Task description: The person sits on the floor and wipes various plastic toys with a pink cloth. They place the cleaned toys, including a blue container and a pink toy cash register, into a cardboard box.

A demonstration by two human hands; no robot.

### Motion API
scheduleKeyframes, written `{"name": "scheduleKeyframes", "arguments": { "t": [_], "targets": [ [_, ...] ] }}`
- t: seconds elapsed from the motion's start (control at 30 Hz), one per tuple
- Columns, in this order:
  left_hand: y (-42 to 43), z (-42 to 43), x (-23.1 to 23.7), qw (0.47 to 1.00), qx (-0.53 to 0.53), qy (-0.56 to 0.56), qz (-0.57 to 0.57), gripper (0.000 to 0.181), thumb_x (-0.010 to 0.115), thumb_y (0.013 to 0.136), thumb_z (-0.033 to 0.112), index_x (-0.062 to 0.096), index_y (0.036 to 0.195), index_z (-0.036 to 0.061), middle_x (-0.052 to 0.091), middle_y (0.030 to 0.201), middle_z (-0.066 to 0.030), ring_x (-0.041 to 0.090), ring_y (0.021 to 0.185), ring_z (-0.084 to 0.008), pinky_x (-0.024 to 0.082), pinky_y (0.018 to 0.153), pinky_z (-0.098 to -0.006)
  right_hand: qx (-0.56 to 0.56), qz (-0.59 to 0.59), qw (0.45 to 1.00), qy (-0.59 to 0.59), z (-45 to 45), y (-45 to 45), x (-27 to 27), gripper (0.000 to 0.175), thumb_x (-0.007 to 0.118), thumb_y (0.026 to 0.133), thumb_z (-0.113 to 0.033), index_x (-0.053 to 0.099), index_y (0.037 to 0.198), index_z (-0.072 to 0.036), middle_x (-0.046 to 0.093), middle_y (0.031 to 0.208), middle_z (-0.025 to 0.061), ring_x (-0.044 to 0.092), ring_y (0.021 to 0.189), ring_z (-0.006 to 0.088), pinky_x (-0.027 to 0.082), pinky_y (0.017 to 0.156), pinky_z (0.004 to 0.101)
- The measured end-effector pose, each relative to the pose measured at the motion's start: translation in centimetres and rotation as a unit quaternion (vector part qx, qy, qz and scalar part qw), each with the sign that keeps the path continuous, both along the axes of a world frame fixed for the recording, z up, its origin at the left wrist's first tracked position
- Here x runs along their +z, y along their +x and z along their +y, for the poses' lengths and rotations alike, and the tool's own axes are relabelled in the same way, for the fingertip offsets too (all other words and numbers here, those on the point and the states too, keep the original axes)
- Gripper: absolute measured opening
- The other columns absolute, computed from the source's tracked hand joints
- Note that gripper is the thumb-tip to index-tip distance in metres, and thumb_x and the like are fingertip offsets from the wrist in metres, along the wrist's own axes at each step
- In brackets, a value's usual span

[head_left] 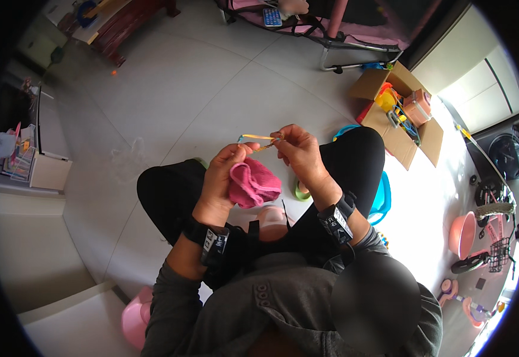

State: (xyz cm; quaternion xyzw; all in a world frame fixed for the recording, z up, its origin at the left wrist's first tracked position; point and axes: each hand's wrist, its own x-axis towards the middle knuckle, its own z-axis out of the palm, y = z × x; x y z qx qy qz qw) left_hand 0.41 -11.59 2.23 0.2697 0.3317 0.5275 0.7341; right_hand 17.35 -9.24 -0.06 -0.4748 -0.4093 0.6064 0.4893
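My left hand point(226, 172) pinches one end of a thin yellow and blue band point(257, 136) between thumb and fingers. A pink cloth point(255, 184) hangs from the same hand, bunched below the palm. At the band's other end, the fingertips of my right hand point(302, 149) are closed on it. A thin braided cord point(265, 147) in a brownish yellow runs between the two hands, just under the band. Whether band and cord are one piece, I cannot tell. Both hands are raised above the floor between my knees.
An open cardboard box point(391, 127) of toys stands at the upper right, near a blue basin point(381, 198) beside my knee. A pink basin point(462, 235) and a child's bicycle are at the far right. A pink plastic item point(137, 317) lies lower left; a folding bed's frame is above.
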Motion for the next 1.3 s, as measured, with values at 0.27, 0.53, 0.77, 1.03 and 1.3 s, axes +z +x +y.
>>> {"name": "scheduleKeyframes", "arguments": {
  "t": [0.27, 0.53, 0.77, 1.03, 1.3],
  "targets": [
    [-0.7, -1.5, 0.2, 0.964, -0.227, -0.023, -0.138, 0.032, 0.055, 0.087, 0.023, 0.051, 0.11, 0.0005, 0.052, 0.066, -0.0059, 0.053, 0.058, -0.0195, 0.042, 0.052, -0.0272, 0.038, 0.42, 0.902, -0.087, -0.2, 1.3, -0.4, 0.011, 0.048, 0.088, -0.005, 0.049, 0.099, -0.005, 0.053, 0.069, 0.0074, 0.033, 0.047, 0.0083, 0.025, 0.04, 0.02],
    [-2.0, -1.2, -0.3, 0.948, -0.23, -0.002, -0.219, 0.063, 0.051, 0.09, 0.024, 0.016, 0.142, 0.0183, 0.048, 0.064, -0.0077, 0.051, 0.051, -0.0219, 0.043, 0.046, -0.0277, 0.123, 0.453, 0.878, -0.089, -0.2, 2.0, -0.5, 0.021, 0.045, 0.088, -0.005, 0.048, 0.109, -0.007, 0.052, 0.067, 0.0058, 0.03, 0.047, 0.0076, 0.026, 0.043, 0.0203],
    [-2.6, -0.7, 0.0, 0.958, -0.225, 0.051, -0.171, 0.08, 0.055, 0.087, 0.025, -0.003, 0.143, 0.0244, 0.057, 0.092, -0.0196, 0.054, 0.052, -0.0214, 0.046, 0.049, -0.0278, 0.157, 0.394, 0.9, -0.103, 0.3, 1.5, -0.9, 0.019, 0.045, 0.087, -0.002, 0.05, 0.106, -0.005, 0.056, 0.075, 0.0086, 0.036, 0.05, 0.0097, 0.032, 0.047, 0.0221],
    [-2.3, -0.3, 0.6, 0.982, -0.121, 0.051, -0.137, 0.087, 0.058, 0.084, 0.026, -0.008, 0.142, 0.0275, 0.048, 0.121, -0.0262, 0.054, 0.057, -0.0203, 0.046, 0.051, -0.0255, 0.128, 0.371, 0.909, -0.139, -0.5, -0.8, -1.6, 0.03, 0.048, 0.086, 0.001, 0.043, 0.115, -0.004, 0.058, 0.099, 0.0139, 0.055, 0.071, 0.0178, 0.045, 0.062, 0.0284],
    [-1.2, 0.7, -0.5, 0.984, 0.043, 0.123, 0.122, 0.07, 0.049, 0.091, 0.019, 0.003, 0.143, 0.0133, 0.055, 0.11, -0.0135, 0.054, 0.075, -0.0073, 0.047, 0.069, -0.0203, 0.208, 0.178, 0.962, 0.007, -4.0, -3.8, 0.8, 0.079, 0.069, 0.076, -0.027, 0.022, 0.137, -0.008, 0.041, 0.128, 0.0125, 0.043, 0.117, 0.0207, 0.037, 0.097, 0.0333]
  ]
}}
